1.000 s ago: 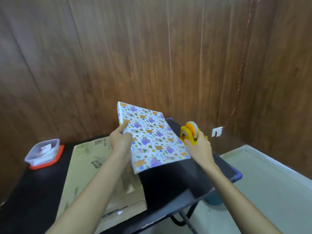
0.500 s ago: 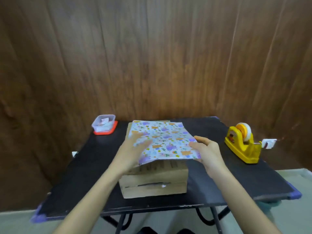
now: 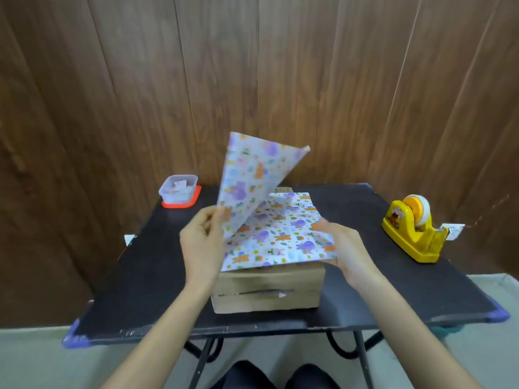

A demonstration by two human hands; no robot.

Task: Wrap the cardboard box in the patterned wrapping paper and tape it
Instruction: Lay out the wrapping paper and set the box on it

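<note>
The cardboard box (image 3: 266,290) sits mid-surface, directly in front of me, and its long axis seems to run away from my body. The patterned wrapping paper (image 3: 280,231) lies on top of it, folded and only half opened. One leaf rests flat on the box lid, and the other stands tilted up over the box's left side.

My left hand (image 3: 202,242) pinches the raised leaf at its lower near edge, thumb and fingers closed on the sheet. My right hand (image 3: 345,248) grips the flat leaf at its near right corner, thumb on top and fingers beneath, where the paper overhangs the box's right edge.

The fold appears to lie on the left, so I judge the leaf must swing out leftward, and my left hand is the one placed to carry it. The box is not wrapped yet. The sheet sits above it, not under it.

Further out on the black surface (image 3: 140,276), a yellow tape dispenser (image 3: 412,231) stands well to the right, nearer my right hand. At the far left corner a clear plastic container (image 3: 178,188) sits on a red lid (image 3: 181,204). It holds something pale, too small to identify.
</note>
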